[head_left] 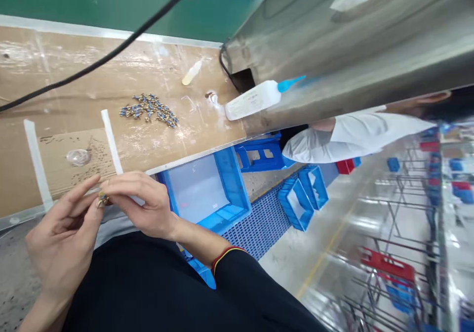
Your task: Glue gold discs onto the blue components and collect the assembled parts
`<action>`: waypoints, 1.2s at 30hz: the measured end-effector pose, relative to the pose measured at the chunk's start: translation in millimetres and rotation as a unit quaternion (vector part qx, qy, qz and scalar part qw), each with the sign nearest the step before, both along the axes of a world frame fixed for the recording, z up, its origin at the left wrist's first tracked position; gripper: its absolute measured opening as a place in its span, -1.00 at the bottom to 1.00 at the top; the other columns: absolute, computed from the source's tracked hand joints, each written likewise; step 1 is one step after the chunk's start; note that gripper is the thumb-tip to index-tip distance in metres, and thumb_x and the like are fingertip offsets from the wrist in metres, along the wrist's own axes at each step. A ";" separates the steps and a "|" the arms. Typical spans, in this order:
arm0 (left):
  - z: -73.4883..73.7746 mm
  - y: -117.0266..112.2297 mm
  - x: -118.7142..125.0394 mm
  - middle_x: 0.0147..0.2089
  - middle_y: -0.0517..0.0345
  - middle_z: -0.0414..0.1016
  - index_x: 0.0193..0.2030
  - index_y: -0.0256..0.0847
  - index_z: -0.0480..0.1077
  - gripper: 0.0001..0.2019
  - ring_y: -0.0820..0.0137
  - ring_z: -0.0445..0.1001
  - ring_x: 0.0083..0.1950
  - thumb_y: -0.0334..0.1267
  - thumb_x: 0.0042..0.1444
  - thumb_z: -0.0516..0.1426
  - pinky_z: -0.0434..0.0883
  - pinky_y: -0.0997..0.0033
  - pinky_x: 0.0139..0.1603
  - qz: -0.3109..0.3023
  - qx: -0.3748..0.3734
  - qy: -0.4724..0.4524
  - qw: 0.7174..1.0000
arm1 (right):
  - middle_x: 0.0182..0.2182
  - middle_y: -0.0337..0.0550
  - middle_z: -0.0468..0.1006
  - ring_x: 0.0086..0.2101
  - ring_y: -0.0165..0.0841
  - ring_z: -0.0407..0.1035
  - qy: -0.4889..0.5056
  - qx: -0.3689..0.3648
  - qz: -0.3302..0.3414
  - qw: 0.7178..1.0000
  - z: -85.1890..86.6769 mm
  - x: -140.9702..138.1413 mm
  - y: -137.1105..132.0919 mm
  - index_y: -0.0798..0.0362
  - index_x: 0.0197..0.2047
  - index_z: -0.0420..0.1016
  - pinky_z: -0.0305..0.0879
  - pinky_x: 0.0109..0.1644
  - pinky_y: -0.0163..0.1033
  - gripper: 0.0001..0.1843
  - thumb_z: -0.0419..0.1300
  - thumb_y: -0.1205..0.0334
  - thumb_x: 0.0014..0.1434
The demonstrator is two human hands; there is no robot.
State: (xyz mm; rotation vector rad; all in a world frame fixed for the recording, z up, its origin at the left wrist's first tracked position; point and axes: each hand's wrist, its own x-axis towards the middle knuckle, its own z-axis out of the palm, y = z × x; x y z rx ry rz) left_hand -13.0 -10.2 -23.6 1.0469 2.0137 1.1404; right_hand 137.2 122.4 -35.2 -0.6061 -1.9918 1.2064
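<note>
Over the front edge of the bench, my left hand (64,235) pinches a small brass-coloured part with a bit of blue (102,200). The fingertips of my right hand (146,206) close on the same part from the other side. Fingers cover much of it, so its exact kind cannot be made out. Beyond the hands, a pile of similar small brass and blue parts (148,108) lies on the brown bench top (74,90). Closer in, a round clear lump or disc (78,157) rests on a cardboard sheet (59,146) with dark marks.
A white bottle with a blue nozzle (255,100) lies at the bench's right end, near a small yellowish tube (191,72). A black cable (122,48) crosses above the bench. Below stands a blue crate (229,179). Another person in white (344,137) is beyond the metal panel (333,60).
</note>
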 end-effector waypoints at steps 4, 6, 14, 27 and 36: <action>10.9 21.4 29.0 0.20 0.39 0.86 0.59 0.25 0.52 -0.49 0.11 0.87 0.17 0.05 0.57 0.29 0.83 0.08 0.29 0.012 -0.022 -0.056 0.998 | 0.04 -0.27 0.86 0.12 -0.37 0.76 -0.040 0.039 -0.025 0.998 -10.3 29.1 2.8 -0.08 0.09 0.71 0.74 0.34 -0.18 -0.87 0.44 0.33 0.56; 10.7 29.8 41.2 0.17 0.24 0.87 0.62 0.15 0.50 -0.43 0.11 0.88 0.15 0.07 0.56 0.32 0.85 0.14 0.24 -0.016 -0.029 -0.082 0.996 | 0.01 -0.24 0.87 0.08 -0.37 0.76 -0.011 0.029 -0.054 0.998 -14.0 44.5 3.5 -0.06 0.09 0.70 0.76 0.29 -0.16 -0.91 0.42 0.30 0.58; -2.2 54.9 67.1 0.19 0.05 0.86 0.72 0.03 0.36 -0.35 0.28 0.82 -0.10 0.12 0.61 0.24 0.68 0.45 -0.22 -0.133 -0.065 -0.118 0.982 | -0.04 -0.21 0.86 0.01 -0.35 0.78 0.006 0.055 -0.153 0.987 -28.4 87.5 6.8 -0.09 0.15 0.69 0.78 0.18 -0.14 -0.83 0.37 0.34 0.58; -12.3 61.7 74.5 0.42 -0.06 0.74 0.74 0.03 0.31 -0.37 0.05 0.79 0.34 0.01 0.63 0.21 0.77 0.36 -0.06 -0.192 -0.075 -0.151 0.967 | 0.18 -0.09 0.83 0.21 -0.29 0.73 -0.039 0.318 -0.071 0.945 -49.0 119.2 18.7 0.03 0.27 0.70 0.76 0.39 -0.15 -0.73 0.34 0.37 0.58; -10.9 62.1 70.8 0.34 -0.14 0.79 0.73 0.00 0.29 -0.33 0.01 0.81 0.32 0.07 0.59 0.23 0.74 0.39 -0.22 -0.220 -0.099 -0.164 0.957 | 0.00 -0.11 0.86 0.01 -0.29 0.77 -0.136 0.024 -0.322 0.937 -87.2 163.6 33.2 -0.07 0.13 0.75 0.74 0.20 -0.12 -0.81 0.36 0.24 0.52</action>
